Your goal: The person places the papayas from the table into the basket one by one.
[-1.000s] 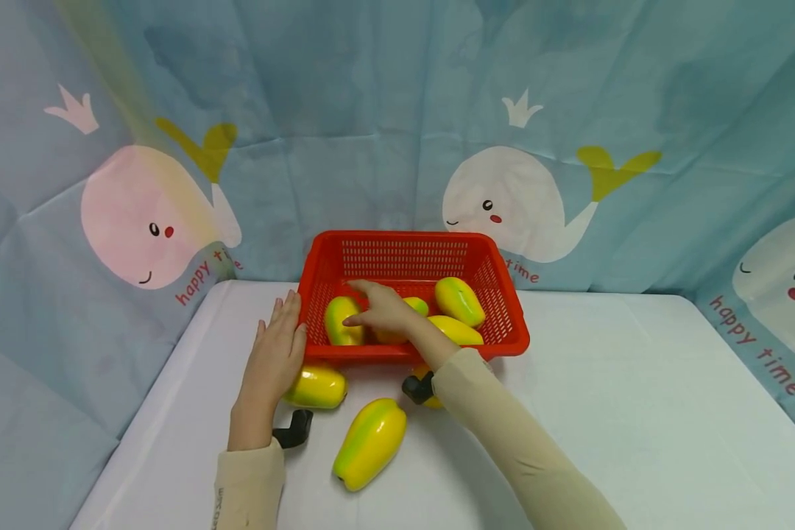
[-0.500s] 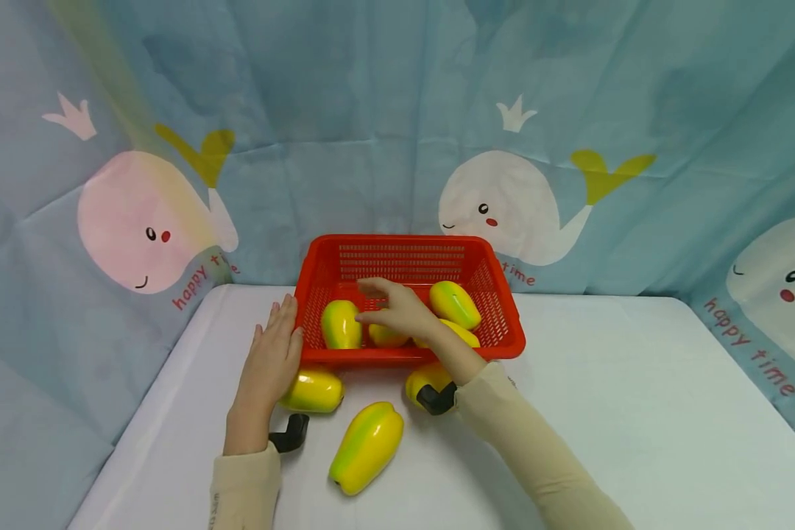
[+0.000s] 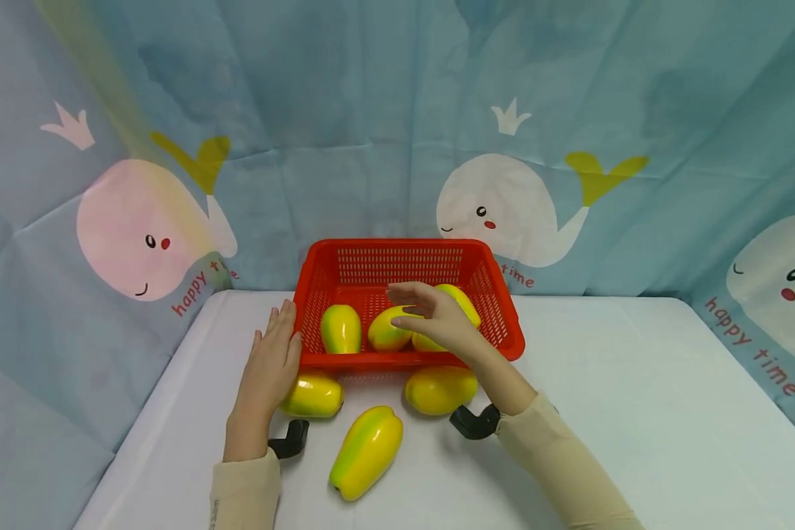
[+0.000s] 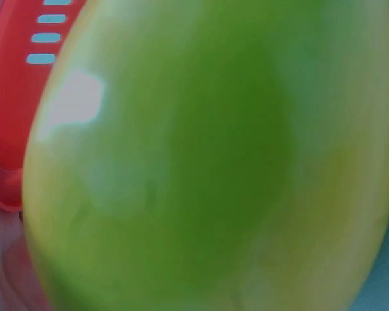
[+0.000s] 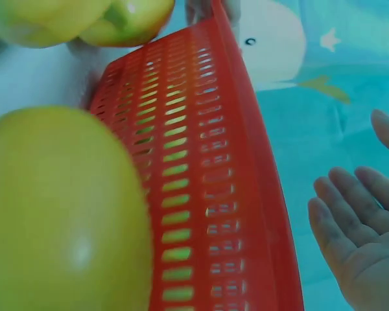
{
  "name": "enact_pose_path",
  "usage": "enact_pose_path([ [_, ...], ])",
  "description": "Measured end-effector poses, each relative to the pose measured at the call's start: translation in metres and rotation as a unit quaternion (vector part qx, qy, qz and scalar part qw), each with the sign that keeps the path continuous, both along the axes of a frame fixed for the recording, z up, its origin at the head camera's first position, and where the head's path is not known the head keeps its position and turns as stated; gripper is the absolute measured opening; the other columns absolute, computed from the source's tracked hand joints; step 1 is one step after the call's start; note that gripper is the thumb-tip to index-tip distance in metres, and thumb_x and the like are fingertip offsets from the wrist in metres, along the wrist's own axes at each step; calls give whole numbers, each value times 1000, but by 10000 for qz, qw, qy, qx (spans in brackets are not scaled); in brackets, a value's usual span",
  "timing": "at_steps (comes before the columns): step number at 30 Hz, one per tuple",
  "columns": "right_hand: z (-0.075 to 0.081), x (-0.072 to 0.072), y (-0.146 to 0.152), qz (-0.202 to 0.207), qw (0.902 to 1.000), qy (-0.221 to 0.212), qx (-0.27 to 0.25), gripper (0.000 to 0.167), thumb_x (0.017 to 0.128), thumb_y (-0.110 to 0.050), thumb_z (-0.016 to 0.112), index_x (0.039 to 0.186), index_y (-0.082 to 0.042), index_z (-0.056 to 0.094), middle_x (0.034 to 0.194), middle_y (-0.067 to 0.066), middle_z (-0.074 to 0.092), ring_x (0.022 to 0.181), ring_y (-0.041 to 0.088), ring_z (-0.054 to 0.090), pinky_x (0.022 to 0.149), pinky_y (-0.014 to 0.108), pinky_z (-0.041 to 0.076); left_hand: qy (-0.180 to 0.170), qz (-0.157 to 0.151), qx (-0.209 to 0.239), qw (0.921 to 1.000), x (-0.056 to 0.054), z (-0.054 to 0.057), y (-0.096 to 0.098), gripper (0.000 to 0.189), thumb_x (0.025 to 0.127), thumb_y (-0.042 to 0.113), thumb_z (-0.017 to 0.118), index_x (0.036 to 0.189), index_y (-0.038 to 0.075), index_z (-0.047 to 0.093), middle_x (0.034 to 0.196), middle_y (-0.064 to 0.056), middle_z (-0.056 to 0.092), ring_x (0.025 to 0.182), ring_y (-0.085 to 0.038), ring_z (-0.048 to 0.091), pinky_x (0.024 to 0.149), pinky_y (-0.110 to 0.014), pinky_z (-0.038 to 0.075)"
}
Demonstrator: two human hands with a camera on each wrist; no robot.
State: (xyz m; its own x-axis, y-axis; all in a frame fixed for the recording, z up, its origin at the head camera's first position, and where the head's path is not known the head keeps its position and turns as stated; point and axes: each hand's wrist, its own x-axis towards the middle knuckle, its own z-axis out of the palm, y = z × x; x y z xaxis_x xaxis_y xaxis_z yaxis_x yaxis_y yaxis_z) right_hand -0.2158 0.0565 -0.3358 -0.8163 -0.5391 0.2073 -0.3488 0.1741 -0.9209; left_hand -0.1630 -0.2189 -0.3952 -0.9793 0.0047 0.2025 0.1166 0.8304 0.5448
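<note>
A red plastic basket (image 3: 397, 360) holds several yellow-green papayas, among them one at its left end (image 3: 341, 330) and one in the middle (image 3: 386, 329). Against the basket's left side lies my left hand (image 3: 269, 368), fingers straight. My right hand (image 3: 440, 324) hovers above the basket's right half with fingers spread and nothing in its grasp. In the right wrist view its palm (image 5: 363, 246) shows beyond the basket rim. In front of the basket lie three papayas: a left one (image 3: 313, 395), partly behind my left hand, a middle one (image 3: 367, 453) and a right one (image 3: 440, 390).
The white table (image 3: 636, 412) extends on both sides of the basket. A blue whale-print cloth (image 3: 371, 110) hangs right behind it. Black wrist mounts (image 3: 475, 422) stick out near both of my wrists, the right one close to the right front papaya.
My right hand has moved right and back from the left papaya in the basket, uncovering the middle one and the right front papaya. My left hand has stayed at the basket's side.
</note>
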Motion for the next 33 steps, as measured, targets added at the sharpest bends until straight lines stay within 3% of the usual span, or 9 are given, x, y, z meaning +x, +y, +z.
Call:
enact_pose_path([
  [5,-5,17,22,-113,9998,-89,-133,45,87,-12,67,129,-5,54,130,14,56,120,29,52,100,46,42,22,1,18,10000,1,-1,1,57,101,23,37,150,4,17,155,-14,16,143,-33,11,111,-59,7],
  [8,-11,28,35,-190,9994,-133,-270,41,87,-12,66,127,-5,56,128,16,56,119,33,52,98,41,45,7,9,25,10000,1,-3,2,58,101,24,37,151,5,16,156,-14,16,142,-34,11,111,-59,8],
  [13,-24,46,53,-308,9977,-115,-588,35,88,-8,65,122,-2,59,123,16,59,115,27,56,93,31,48,-2,22,-16,10000,2,-2,2,57,101,24,36,151,4,15,155,-14,16,142,-33,11,111,-59,9],
  [18,-32,60,68,-383,9954,-53,-873,30,87,-3,65,116,2,60,118,23,60,110,21,59,92,30,49,-12,21,10,10000,1,1,2,57,101,24,35,150,3,15,155,-15,16,142,-34,10,111,-58,7],
  [22,-36,67,79,-377,9958,-90,-824,28,87,-2,64,114,4,60,116,22,61,107,20,61,89,29,50,9,24,42,10000,1,2,1,56,101,24,34,150,2,16,155,-15,16,142,-34,10,111,-59,7],
  [28,-46,73,94,-250,9973,184,-670,26,88,2,62,113,5,60,113,25,61,105,18,61,89,26,50,43,51,18,10000,1,1,0,56,102,25,34,150,3,16,155,-14,16,143,-33,10,111,-59,8],
  [33,-55,79,103,-420,9974,-37,-586,25,88,0,62,113,4,61,112,26,61,106,15,61,89,24,50,51,24,32,10000,1,0,1,56,101,24,34,150,3,17,155,-15,17,142,-33,11,111,-59,8],
])
